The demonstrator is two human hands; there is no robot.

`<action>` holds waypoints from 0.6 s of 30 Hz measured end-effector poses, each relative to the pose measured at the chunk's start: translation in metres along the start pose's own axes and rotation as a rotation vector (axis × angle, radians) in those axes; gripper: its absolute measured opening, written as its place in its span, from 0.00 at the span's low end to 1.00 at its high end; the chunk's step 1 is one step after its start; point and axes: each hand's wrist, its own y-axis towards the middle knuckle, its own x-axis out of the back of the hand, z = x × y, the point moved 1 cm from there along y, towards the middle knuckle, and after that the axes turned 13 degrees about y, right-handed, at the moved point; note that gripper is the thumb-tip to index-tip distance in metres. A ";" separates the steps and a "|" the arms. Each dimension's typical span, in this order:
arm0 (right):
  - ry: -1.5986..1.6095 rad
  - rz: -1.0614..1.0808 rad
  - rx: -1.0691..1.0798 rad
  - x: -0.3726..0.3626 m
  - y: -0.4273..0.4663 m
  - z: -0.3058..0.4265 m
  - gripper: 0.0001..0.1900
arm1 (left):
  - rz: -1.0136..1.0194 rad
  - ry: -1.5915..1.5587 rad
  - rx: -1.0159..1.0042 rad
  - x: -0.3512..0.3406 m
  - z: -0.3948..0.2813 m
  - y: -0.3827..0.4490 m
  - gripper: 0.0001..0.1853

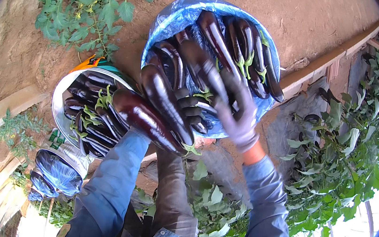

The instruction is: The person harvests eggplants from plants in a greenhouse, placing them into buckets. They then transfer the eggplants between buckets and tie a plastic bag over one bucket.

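Note:
My left hand (189,107), in a dark-coated glove, cradles two large glossy eggplants, a dark one (167,98) and a reddish-purple one (150,120). Only its fingers show past them; the palm is hidden underneath. Over a round container lined with blue plastic (174,11), my right hand (241,116), in a grey glove with darker fingers, grips a motion-blurred eggplant (203,65). Inside that liner lie several more eggplants (217,38), some with green stem caps. To the left, a white bucket (59,102) holds many slimmer-looking eggplants (103,129).
Tomato-like foliage with yellow flowers (86,6) spreads over bare soil at upper left. More containers with blue plastic (58,171) stand at lower left. Eggplant plants (326,163) line the right side, behind a raised edging (327,62). My leg (174,187) is close below the containers.

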 end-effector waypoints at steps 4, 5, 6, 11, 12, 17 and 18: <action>-0.589 -0.084 0.006 0.030 0.077 -0.059 0.34 | -0.224 0.049 -0.041 0.025 0.013 -0.008 0.39; -0.873 -0.086 -0.014 0.030 0.094 -0.076 0.34 | -0.298 0.054 -0.054 0.029 0.017 -0.012 0.39; -0.902 -0.081 -0.097 0.032 0.103 -0.087 0.34 | -0.393 0.087 -0.046 0.033 0.019 -0.016 0.38; -0.484 -0.214 0.080 -0.003 0.038 -0.067 0.25 | -0.608 0.150 -0.038 0.040 0.023 -0.028 0.36; -0.117 -0.151 -0.147 -0.023 0.005 -0.054 0.23 | -0.642 0.192 -0.041 0.040 0.023 -0.030 0.36; 0.193 0.062 -0.339 -0.094 -0.085 -0.012 0.40 | -0.649 0.109 -0.045 0.041 0.030 -0.037 0.35; 0.139 0.074 -0.362 -0.091 -0.082 -0.012 0.42 | -0.641 0.085 -0.050 0.042 0.031 -0.037 0.35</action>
